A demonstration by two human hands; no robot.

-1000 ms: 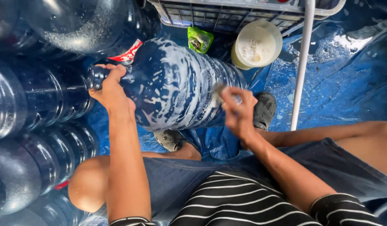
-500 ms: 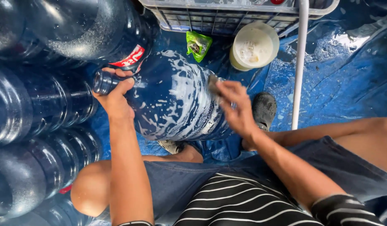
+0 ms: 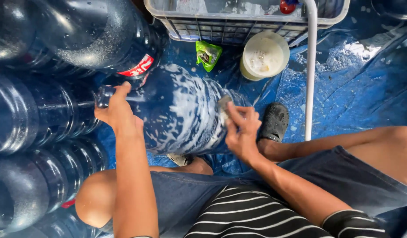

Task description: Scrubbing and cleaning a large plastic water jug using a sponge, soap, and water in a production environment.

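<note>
Here the person sits low with a big blue water jug (image 3: pixel 181 110) lying on its side between the knees, all white with soap foam. The left hand (image 3: pixel 117 112) is wrapped tight around the neck of the jug, fingers closed on it. The right hand (image 3: pixel 242 132) presses a small grey sponge (image 3: pixel 224 105) flat on the round side of the jug, fingers curled over it. Past the right hand sit a pale yellow tub (image 3: pixel 264 55) and a green packet (image 3: pixel 208 53), with a grey crate (image 3: pixel 238 20) behind them. On the far side of the left hand lie more dark jugs (image 3: pixel 40 110), stacked close. I think the wet, soapy jug could slip and roll out of the left hand, or the sponge could slide off, because foam makes everything slick. Compared with a moment ago, the right hand has moved lower along the jug's side, and the left hand still holds the neck.
</note>
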